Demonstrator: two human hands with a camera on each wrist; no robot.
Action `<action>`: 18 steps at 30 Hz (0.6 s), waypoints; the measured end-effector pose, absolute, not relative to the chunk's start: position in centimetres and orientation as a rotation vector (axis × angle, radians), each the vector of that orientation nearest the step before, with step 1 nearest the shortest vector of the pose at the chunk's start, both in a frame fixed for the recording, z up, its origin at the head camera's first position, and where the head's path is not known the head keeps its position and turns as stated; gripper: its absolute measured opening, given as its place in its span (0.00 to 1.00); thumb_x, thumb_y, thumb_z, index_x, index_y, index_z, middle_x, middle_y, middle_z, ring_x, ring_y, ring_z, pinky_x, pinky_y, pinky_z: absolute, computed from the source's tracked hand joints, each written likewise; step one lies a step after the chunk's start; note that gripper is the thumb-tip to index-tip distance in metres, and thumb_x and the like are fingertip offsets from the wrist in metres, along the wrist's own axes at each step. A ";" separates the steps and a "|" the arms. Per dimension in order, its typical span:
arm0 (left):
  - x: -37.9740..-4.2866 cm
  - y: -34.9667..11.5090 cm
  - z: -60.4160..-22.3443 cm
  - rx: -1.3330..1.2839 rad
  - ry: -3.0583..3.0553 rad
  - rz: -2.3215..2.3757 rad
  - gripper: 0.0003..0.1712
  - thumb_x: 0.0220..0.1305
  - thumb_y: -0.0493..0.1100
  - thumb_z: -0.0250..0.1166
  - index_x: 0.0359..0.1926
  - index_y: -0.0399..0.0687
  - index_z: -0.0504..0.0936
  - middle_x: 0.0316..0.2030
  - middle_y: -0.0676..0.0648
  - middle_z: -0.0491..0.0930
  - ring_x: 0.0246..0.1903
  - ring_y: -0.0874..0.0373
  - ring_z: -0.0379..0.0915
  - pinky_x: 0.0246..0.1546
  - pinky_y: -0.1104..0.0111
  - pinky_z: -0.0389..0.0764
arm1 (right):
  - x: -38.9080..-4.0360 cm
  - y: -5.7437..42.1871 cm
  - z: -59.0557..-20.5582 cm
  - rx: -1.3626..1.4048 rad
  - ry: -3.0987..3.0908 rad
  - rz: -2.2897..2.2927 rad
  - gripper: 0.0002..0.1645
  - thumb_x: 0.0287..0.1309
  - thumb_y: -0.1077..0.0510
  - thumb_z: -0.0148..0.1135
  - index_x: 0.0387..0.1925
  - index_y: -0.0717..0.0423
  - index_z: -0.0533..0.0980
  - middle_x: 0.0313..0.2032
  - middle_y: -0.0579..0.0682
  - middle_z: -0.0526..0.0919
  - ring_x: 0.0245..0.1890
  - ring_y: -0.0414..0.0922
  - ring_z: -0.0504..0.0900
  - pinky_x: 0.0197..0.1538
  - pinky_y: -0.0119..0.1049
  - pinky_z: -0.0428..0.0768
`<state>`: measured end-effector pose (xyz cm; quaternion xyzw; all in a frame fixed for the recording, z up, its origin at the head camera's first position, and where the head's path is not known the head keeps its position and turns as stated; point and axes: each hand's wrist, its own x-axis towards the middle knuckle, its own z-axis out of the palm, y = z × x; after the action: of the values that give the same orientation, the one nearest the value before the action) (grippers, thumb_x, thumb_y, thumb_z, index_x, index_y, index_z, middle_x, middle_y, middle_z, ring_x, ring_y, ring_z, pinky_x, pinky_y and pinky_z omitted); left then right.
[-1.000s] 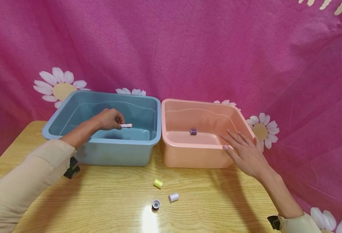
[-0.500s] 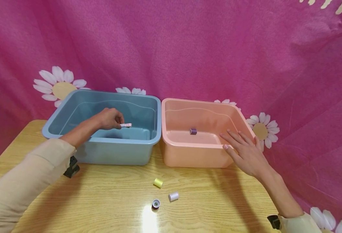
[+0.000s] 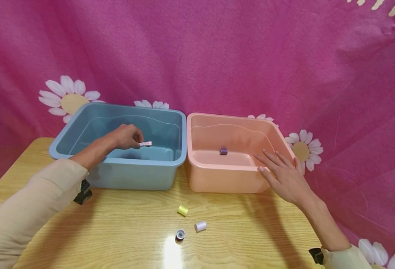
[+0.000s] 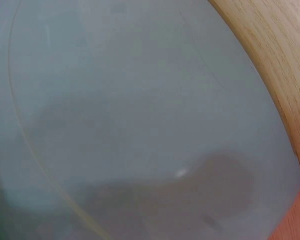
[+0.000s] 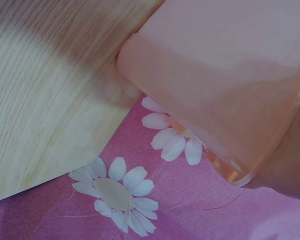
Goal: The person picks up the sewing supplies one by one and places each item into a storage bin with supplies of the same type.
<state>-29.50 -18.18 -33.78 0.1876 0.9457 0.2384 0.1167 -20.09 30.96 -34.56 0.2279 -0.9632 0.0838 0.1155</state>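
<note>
Head view: left hand point(image 3: 126, 137) over the blue tub point(image 3: 137, 178), thumb and fingers together in a pinch on one end of a pale strip point(image 3: 146, 144) with reddish marks. Strip sits within the tub's rim; height above the tub floor cannot be judged. Right hand point(image 3: 285, 179) flat and spread, fingers near straight, nothing gripped, laid over the near right corner of the pink tub point(image 3: 227, 182)

Risks, as I judge them: only one end of the strip is pinched, so a loosened thumb could drop it flat on the tub floor, awkward to pick up again. Left forearm point(image 3: 94, 151) crosses the tub's front rim; a low sweep might snag there and shove the tub. Too much weight from the right hand could tilt the pink tub and roll its purple spool point(image 3: 223, 151). Yellow spool point(image 3: 183, 210) and white spool point(image 3: 200, 226) lie on their sides on the table point(image 3: 133, 228), liable to roll if brushed

Strip's long axis: nearly crosswise, free end pointing right, toward the pink tub, very slightly away from the person
</note>
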 end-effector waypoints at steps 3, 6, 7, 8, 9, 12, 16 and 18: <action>-29.5 -18.2 -33.8 0.548 2.769 0.692 0.02 0.62 0.32 0.68 0.37 0.36 0.84 0.35 0.44 0.82 0.39 0.47 0.74 0.39 0.57 0.80 | -20.1 30.9 -34.6 0.665 -2.824 0.246 0.29 0.75 0.42 0.47 0.71 0.45 0.69 0.71 0.55 0.66 0.70 0.65 0.59 0.59 0.77 0.44; -29.5 -18.3 -33.8 0.555 2.763 0.690 0.02 0.62 0.32 0.67 0.37 0.36 0.84 0.35 0.43 0.82 0.39 0.47 0.75 0.39 0.57 0.80 | -20.1 31.0 -34.6 0.665 -2.824 0.247 0.29 0.75 0.43 0.47 0.71 0.45 0.69 0.71 0.55 0.66 0.70 0.66 0.59 0.59 0.77 0.44; -29.5 -18.3 -33.8 0.557 2.761 0.689 0.02 0.63 0.32 0.67 0.37 0.36 0.84 0.36 0.43 0.82 0.39 0.47 0.75 0.39 0.57 0.80 | -20.1 31.0 -34.5 0.664 -2.826 0.248 0.29 0.75 0.43 0.47 0.71 0.45 0.69 0.71 0.55 0.66 0.70 0.66 0.59 0.59 0.77 0.44; -29.5 -18.3 -33.8 0.556 2.758 0.691 0.03 0.63 0.32 0.67 0.37 0.36 0.84 0.36 0.43 0.82 0.39 0.47 0.75 0.38 0.57 0.80 | -20.1 31.0 -34.6 0.664 -2.828 0.247 0.28 0.75 0.43 0.47 0.71 0.45 0.69 0.71 0.55 0.66 0.70 0.66 0.59 0.59 0.77 0.44; -29.5 -18.3 -33.8 0.555 2.756 0.693 0.03 0.63 0.31 0.67 0.37 0.36 0.84 0.36 0.43 0.83 0.40 0.47 0.75 0.39 0.57 0.80 | -20.1 31.0 -34.5 0.662 -2.831 0.248 0.28 0.75 0.43 0.47 0.71 0.45 0.69 0.71 0.55 0.66 0.70 0.66 0.59 0.59 0.77 0.44; -29.5 -18.3 -33.7 0.551 2.752 0.704 0.03 0.63 0.31 0.67 0.38 0.35 0.84 0.36 0.43 0.82 0.39 0.47 0.75 0.38 0.57 0.80 | -20.1 31.0 -34.5 0.657 -2.841 0.246 0.29 0.75 0.43 0.47 0.72 0.44 0.68 0.72 0.54 0.65 0.70 0.65 0.59 0.59 0.77 0.43; -29.4 -18.3 -33.7 0.557 2.756 0.704 0.04 0.63 0.32 0.67 0.38 0.35 0.84 0.35 0.44 0.82 0.38 0.48 0.74 0.38 0.57 0.80 | -20.1 30.9 -34.5 0.651 -2.843 0.239 0.29 0.75 0.42 0.47 0.72 0.43 0.68 0.72 0.53 0.65 0.70 0.64 0.58 0.60 0.77 0.43; -29.4 -18.3 -33.7 0.559 2.754 0.711 0.04 0.63 0.32 0.67 0.39 0.35 0.85 0.35 0.43 0.82 0.39 0.48 0.74 0.39 0.57 0.80 | -20.1 31.0 -34.5 0.654 -2.840 0.235 0.29 0.75 0.43 0.47 0.72 0.43 0.68 0.71 0.54 0.66 0.70 0.65 0.59 0.59 0.77 0.43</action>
<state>-29.44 -18.31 -33.70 0.1916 0.9431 0.2434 0.1209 -20.11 30.97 -34.47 0.2224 -0.9656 0.0800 0.1085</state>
